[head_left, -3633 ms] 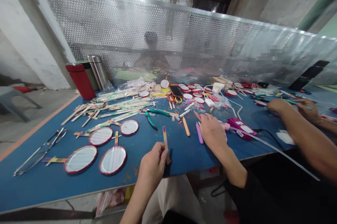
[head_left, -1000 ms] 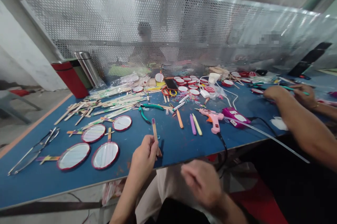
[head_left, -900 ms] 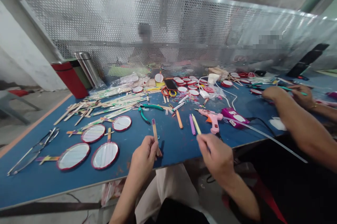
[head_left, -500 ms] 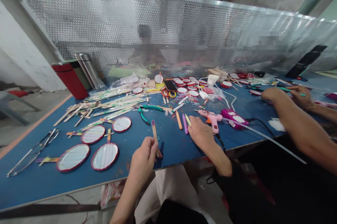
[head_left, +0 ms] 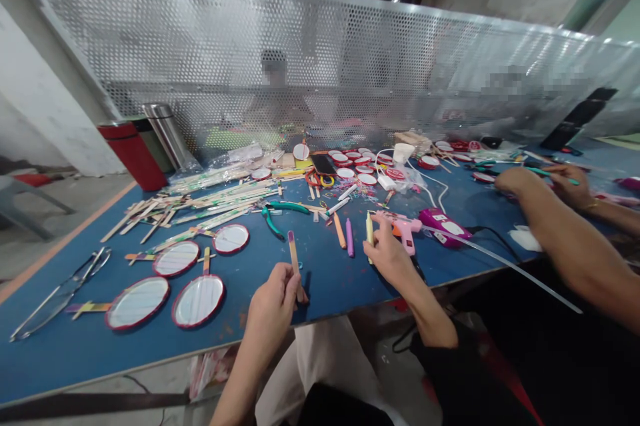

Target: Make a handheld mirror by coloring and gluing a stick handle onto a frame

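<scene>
Yellow glue stick just lifted, pinched in my right hand beside the pink glue gun; my left hand grips a craft stick.

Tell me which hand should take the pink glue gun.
Right, probably: the right hand sits beside the pink glue gun, though it holds a pale yellow glue stick. The left hand is farther away and grips a wooden craft stick.

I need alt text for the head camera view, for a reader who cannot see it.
The left hand holds a craft stick upright; the right hand grips a pale yellow stick over a blue worktable, with a pink hot glue gun and red-rimmed round mirrors.
</scene>
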{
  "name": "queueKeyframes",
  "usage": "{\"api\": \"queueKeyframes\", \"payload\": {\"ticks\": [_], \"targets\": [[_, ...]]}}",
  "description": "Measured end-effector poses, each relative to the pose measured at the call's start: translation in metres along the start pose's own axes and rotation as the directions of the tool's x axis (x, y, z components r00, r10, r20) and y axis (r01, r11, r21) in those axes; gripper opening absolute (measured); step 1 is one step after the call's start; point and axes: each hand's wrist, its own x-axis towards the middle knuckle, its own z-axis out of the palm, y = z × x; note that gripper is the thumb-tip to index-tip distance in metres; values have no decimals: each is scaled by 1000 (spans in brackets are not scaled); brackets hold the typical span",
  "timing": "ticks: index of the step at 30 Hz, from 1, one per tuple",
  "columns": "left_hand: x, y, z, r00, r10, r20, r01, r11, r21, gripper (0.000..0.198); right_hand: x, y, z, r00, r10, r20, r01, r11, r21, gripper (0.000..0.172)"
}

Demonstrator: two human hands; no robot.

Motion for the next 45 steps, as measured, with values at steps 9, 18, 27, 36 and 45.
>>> {"api": "queueKeyframes", "payload": {"ticks": [9, 18, 27, 36, 45], "targets": [[0, -1, 0, 1000, -8, -1, 8, 1000, 4, 19, 16, -4, 5, 1000, -14, 27, 16, 999, -42, 43], [-2, 0, 0, 1000, -3, -12, 2, 1000, -20, 19, 16, -28, -34, 996, -92, 19, 92, 919, -385, 17], [-1, -1, -1, 1000, 3, 17, -3, 1000, 0, 20, 129, -49, -45, 950, -205, 234, 303, 777, -551, 16], [-1, -4, -2, 999, 15, 41, -16, 1000, 25, 20, 171, -22, 5, 874, -298, 382, 480, 650, -589, 32], [-1, -2, 0, 1000, 14, 11, -14, 999, 43, 19, 156, -13, -15, 872, -430, 233, 487, 717, -499, 17]]}}
